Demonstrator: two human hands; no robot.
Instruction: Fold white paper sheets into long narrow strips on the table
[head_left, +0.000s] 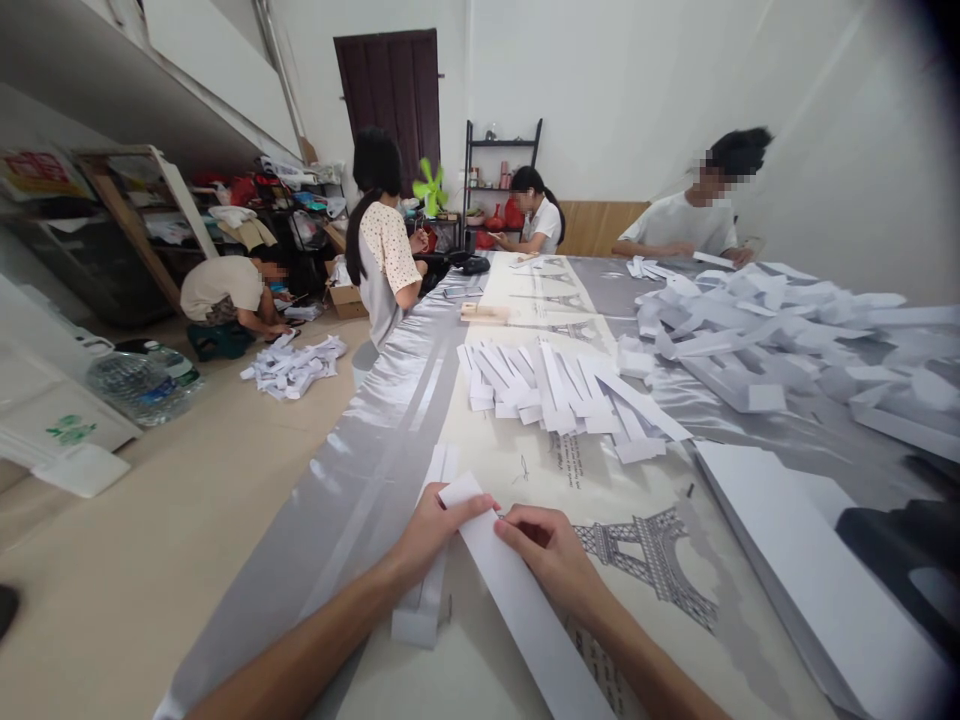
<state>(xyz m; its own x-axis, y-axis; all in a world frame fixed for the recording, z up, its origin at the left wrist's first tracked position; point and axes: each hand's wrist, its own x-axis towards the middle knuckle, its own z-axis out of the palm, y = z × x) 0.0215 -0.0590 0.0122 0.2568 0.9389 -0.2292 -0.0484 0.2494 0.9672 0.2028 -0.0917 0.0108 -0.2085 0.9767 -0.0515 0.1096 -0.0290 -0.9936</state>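
At the near edge of a long surface (pixel 360 480), both hands work one white paper strip (pixel 517 600), which runs from the bottom of the frame up to the fingertips. The left hand (pixel 431 530) pinches the strip's far end between thumb and fingers. The right hand (pixel 551 550) is closed on it just beside, thumb on top. The step in hand looks like turning over or creasing that end, though the fold itself is hidden under the fingers. A clean crease would call for square edges and firm pressure along the line.

A second strip (pixel 420 620), already doubled, lies under the left wrist. Beyond sits a row of folded pieces (pixel 555 385), and to the right a loose heap of strips (pixel 787 330). A stack of white sheets (pixel 795 560) lies beside the right arm.

An Eiffel Tower print (pixel 649 560) decorates the covering. The script (pixel 574 460) beside it is too small to read. A red sign (pixel 41 165) at far left is equally illegible.

Three other people sit along the surface: one in a spotted top (pixel 382 250), one at the far end (pixel 536 215) and one at right (pixel 694 215). A fourth (pixel 225 290) crouches on the floor by a paper pile (pixel 292 365), near a large water bottle (pixel 142 385).
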